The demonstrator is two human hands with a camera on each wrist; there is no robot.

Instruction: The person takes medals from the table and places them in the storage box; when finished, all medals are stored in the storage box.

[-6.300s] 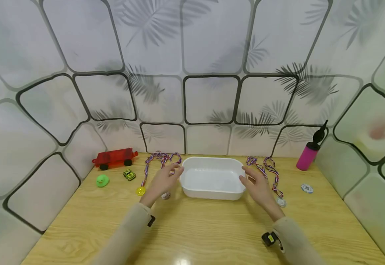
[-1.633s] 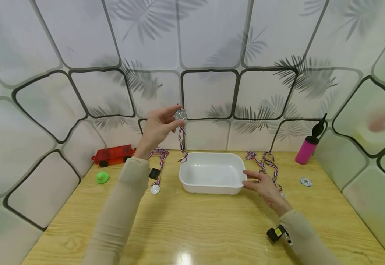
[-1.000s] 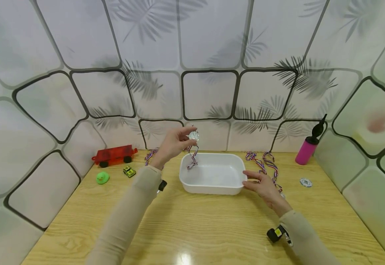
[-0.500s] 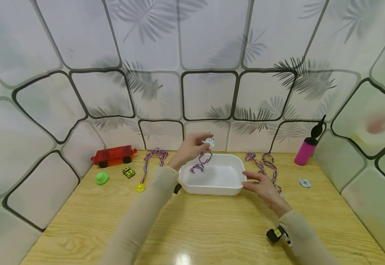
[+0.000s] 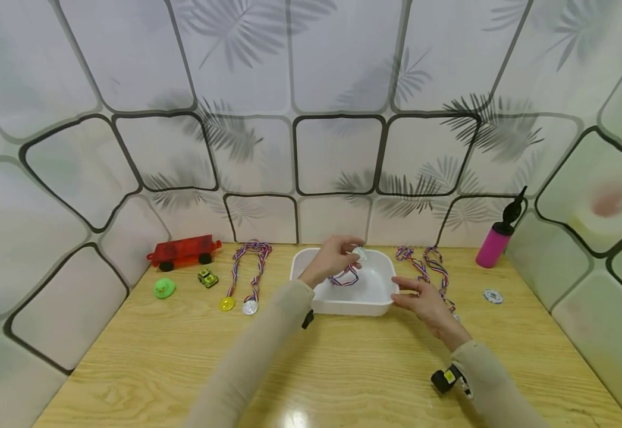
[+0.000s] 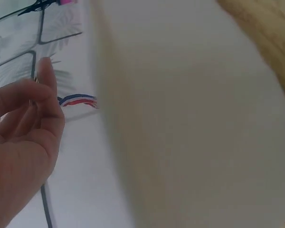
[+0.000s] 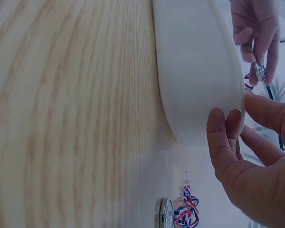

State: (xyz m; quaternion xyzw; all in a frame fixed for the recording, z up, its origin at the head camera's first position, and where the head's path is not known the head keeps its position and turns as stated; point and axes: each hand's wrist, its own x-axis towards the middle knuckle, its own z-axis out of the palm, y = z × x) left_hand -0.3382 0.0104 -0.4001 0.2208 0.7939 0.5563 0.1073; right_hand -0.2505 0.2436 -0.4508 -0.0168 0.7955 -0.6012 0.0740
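Observation:
My left hand (image 5: 335, 259) pinches a silver medal (image 5: 361, 254) between thumb and fingers over the white plastic tray (image 5: 349, 308). From the medal a red, white and blue ribbon (image 5: 346, 279) hangs in a loop into the tray. In the right wrist view the medal's edge (image 7: 260, 71) shows between the left fingertips. At the tray's right end my right hand (image 5: 427, 308) touches the outer wall and rim with extended fingers (image 7: 220, 138). In the left wrist view the tray wall (image 6: 194, 118) covers much of the scene, and the medal is mostly hidden.
Left of the tray lie a gold medal (image 5: 228, 304) and another silver medal (image 5: 250, 306). Farther left are a red wagon (image 5: 184, 252), green duck (image 5: 164, 288) and toy car (image 5: 207, 277). To the right are a medal ribbon (image 5: 437, 266), poker chip (image 5: 493, 295) and pink pump (image 5: 494, 245).
The left hand has picked up a silver medal from left of the tray, raised it, then carried it right and down over the tray. The right hand has come to touch the tray's end.

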